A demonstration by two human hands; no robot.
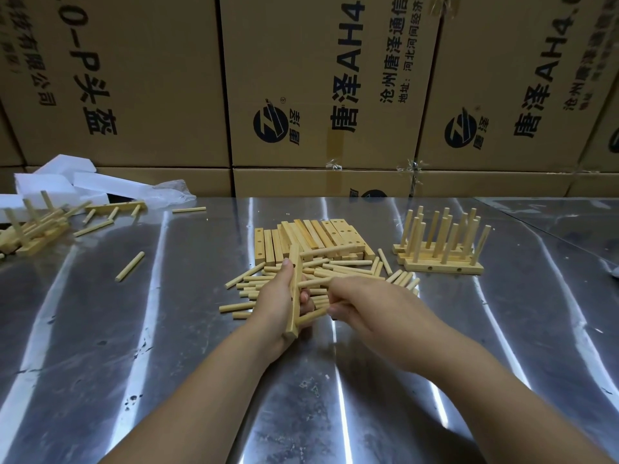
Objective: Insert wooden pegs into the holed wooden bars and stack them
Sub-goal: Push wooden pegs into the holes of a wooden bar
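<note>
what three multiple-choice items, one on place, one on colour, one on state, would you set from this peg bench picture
1. The neat stack of pegged bars stands: A right of the bare bars; B on the floor; C atop a box.
2. The foam blocks are: A blue; B white; C black.
3. The hands hold: A nothing; B foam; C a bar and a peg.
Answers: A, it sits to their right; B, plainly white; C, left hand grips the bar, right hand pinches a peg.

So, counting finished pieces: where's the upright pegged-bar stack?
Head view: the pegged-bar stack stands on the table, right side, right of the bare bars and loose pegs.
</note>
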